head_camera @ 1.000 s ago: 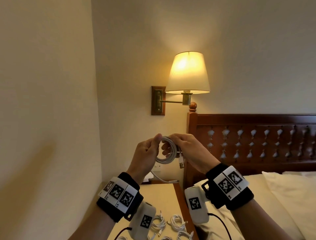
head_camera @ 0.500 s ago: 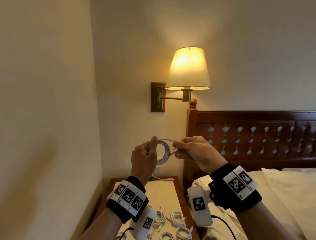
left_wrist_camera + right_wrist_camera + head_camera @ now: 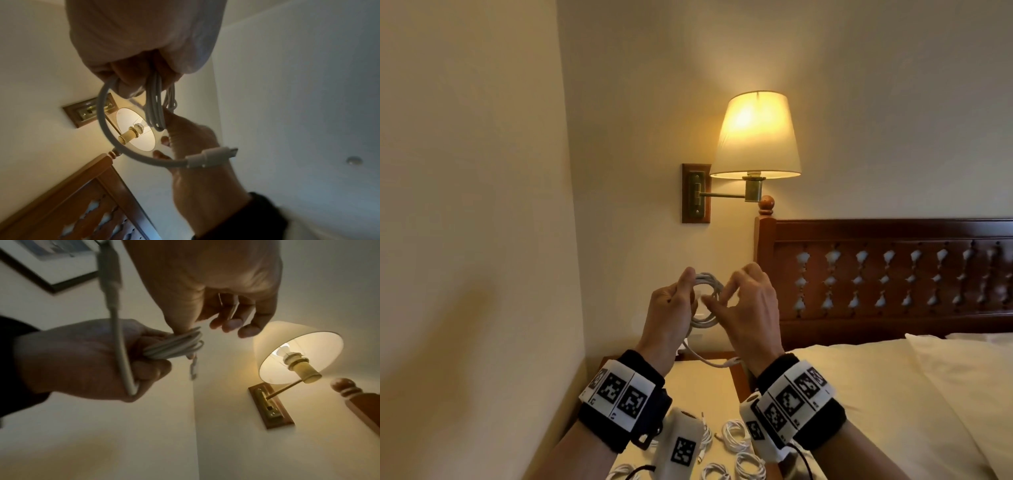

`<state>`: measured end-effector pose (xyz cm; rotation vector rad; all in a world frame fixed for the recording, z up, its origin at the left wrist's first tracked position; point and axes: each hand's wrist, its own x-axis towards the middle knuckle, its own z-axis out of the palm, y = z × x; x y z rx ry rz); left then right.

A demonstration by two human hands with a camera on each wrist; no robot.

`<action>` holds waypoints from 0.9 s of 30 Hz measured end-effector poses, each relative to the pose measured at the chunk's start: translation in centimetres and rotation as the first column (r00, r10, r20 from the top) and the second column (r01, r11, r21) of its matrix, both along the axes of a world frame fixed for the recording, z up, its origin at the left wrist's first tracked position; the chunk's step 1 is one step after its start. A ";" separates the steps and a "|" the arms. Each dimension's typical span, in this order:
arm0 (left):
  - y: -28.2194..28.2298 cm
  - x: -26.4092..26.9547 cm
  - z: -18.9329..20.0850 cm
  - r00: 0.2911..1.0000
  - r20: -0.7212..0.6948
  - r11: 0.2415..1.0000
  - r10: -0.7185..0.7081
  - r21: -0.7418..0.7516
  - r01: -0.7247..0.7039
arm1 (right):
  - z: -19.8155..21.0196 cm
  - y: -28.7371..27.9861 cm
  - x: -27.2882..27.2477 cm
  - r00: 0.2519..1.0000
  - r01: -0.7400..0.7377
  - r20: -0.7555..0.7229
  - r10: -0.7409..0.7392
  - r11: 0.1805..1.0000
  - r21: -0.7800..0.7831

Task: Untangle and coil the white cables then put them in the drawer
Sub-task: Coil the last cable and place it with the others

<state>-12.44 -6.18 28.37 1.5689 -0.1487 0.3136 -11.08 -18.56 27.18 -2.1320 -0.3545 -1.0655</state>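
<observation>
My left hand (image 3: 671, 308) is raised in front of me and grips a small coil of white cable (image 3: 703, 322) at its left side. The coil's strands (image 3: 156, 113) bunch out of that fist in the left wrist view. A loose tail with a plug (image 3: 726, 363) hangs from the fist down over the nightstand. My right hand (image 3: 750, 305) is at the coil's right side. Its thumb (image 3: 180, 326) touches the coil (image 3: 176, 345), while the other fingers (image 3: 230, 324) hang loosely curled and hold nothing. A second plug (image 3: 193, 368) dangles from the coil.
Several coiled white cables (image 3: 736, 442) lie on the pale nightstand top (image 3: 698, 387) below my wrists. A lit wall lamp (image 3: 755, 137) hangs above the hands. The dark wooden headboard (image 3: 893, 274) and the bed (image 3: 859, 394) are on the right, a bare wall on the left.
My right hand has let go of the cable it was pinching beside the coil and spread its fingers. The left hand still grips the coil. The view has tilted slightly.
</observation>
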 end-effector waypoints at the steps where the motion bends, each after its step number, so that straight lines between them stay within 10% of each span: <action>1: 0.0 -0.2 0.1 1.000 -0.014 1.000 -0.014 -0.009 0.014 | 0.2 -0.1 0.3 0.999 -0.031 0.016 0.030 0.998 0.051; 6: 0.4 -0.3 1.3 0.999 -0.046 1.000 -0.015 0.007 0.015 | 1.1 -0.1 0.0 0.848 -0.478 -0.086 0.523 0.825 0.301; 12: 1.7 0.3 1.6 0.992 -0.119 0.997 -0.031 -0.077 0.022 | 2.8 -2.5 -0.4 0.624 -0.672 -0.355 0.696 0.710 0.211; 21: 2.8 0.6 1.1 0.981 -0.126 0.984 -0.150 -0.114 0.135 | 1.2 -3.1 -0.7 0.757 -0.524 -0.434 0.488 0.851 0.041; 27: 1.7 0.8 0.7 0.999 0.007 0.987 -0.050 0.154 0.048 | 2.1 -2.7 -1.0 0.477 -0.512 -0.558 0.679 0.730 0.452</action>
